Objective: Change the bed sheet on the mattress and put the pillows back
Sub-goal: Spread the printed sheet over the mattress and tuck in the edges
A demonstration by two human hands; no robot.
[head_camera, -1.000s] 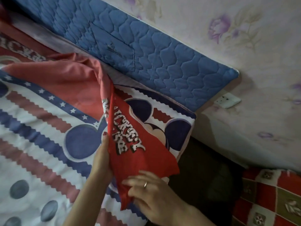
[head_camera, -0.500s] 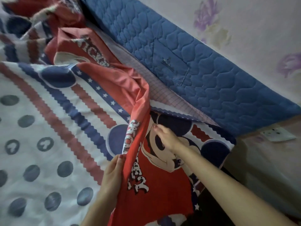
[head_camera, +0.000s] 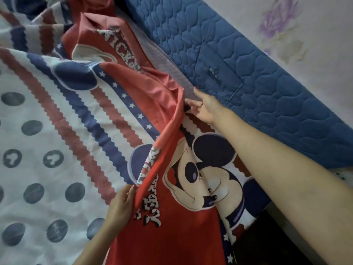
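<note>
A cartoon-print bed sheet [head_camera: 63, 142] in white, red and blue covers the mattress, with grey dots at the left and a red border folded back over it. My left hand [head_camera: 122, 203] grips the red folded edge low in the view. My right hand [head_camera: 203, 108] reaches far along the fold and pinches the sheet's edge where it meets the blue quilted pad [head_camera: 248, 77]. A strip of grey checked mattress fabric [head_camera: 172, 66] shows between sheet and pad. No pillows are in view.
The blue quilted pad stands against a floral-papered wall [head_camera: 305, 35]. A dark gap [head_camera: 263, 236] lies beside the bed at the lower right. Bunched sheet fabric [head_camera: 47, 25] is piled at the upper left.
My right hand has moved further up along the fold toward the blue pad and now pinches the sheet edge. The view has shifted left; my left hand keeps its hold on the red border.
</note>
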